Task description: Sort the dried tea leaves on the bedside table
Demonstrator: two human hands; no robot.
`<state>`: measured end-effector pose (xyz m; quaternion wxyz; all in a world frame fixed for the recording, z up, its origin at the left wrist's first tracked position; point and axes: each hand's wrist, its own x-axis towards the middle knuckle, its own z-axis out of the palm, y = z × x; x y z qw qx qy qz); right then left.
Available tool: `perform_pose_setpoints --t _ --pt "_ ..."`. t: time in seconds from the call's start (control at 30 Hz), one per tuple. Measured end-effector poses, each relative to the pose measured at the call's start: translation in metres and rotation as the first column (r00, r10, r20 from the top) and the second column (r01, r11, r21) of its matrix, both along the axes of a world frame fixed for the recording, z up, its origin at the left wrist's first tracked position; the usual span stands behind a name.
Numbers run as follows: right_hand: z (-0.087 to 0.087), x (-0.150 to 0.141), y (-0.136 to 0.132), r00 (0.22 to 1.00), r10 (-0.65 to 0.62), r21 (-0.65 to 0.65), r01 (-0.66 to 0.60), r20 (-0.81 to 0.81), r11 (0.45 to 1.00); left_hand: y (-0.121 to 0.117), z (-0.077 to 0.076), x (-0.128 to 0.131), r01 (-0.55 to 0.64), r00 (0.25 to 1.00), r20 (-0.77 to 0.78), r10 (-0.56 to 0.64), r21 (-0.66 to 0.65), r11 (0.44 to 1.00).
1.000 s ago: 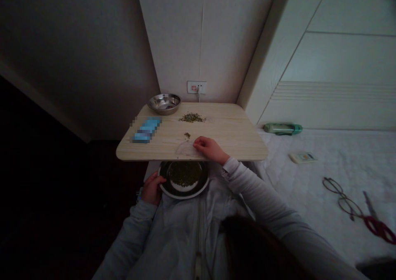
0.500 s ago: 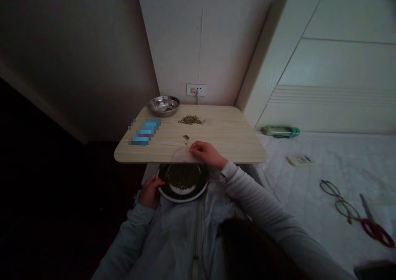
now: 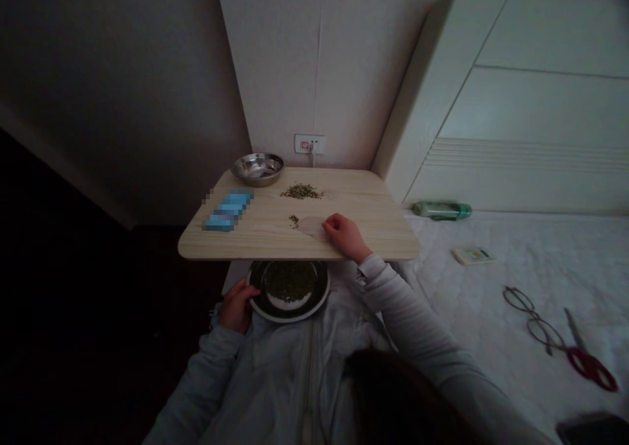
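My left hand is closed on the left rim of a plate, which sits over my lap under the table's near edge. Small dark-green grains cover much of its middle. Over the table, the pinched fingers of my right hand hold the right edge of a thin, see-through round sheet. Just left of the sheet lies a small cluster of grains. Farther back is a larger, loose pile of grains.
On the wooden table stand a steel bowl at the back left and a blurred-out blue item. To the right, the bed holds a green bottle, a small pale box, glasses and red-handled scissors.
My right hand has moved right and away from the table's near edge with the see-through sheet, which now lies beside the small cluster. My left hand stays on the plate.
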<state>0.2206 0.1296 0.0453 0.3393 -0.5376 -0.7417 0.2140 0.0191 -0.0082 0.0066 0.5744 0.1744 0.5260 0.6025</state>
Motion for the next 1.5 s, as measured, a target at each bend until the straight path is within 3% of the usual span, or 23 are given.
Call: perform_pose_setpoints --t 0.5,1.0,1.5 --pt "-0.003 0.012 0.016 0.998 -0.069 0.011 0.069 0.000 0.998 0.000 -0.006 -0.002 0.002 1.000 -0.009 -0.002 0.028 1.000" --pt "-0.001 -0.009 0.019 0.998 -0.011 0.030 0.013 -0.056 0.999 0.000 -0.004 -0.001 -0.005 1.000 -0.012 0.005 0.013 1.000" --pt "0.000 -0.013 0.007 0.989 0.096 -0.041 -0.101 -0.109 0.994 0.000 -0.004 -0.001 -0.011 1.000 -0.021 0.011 0.001 1.000"
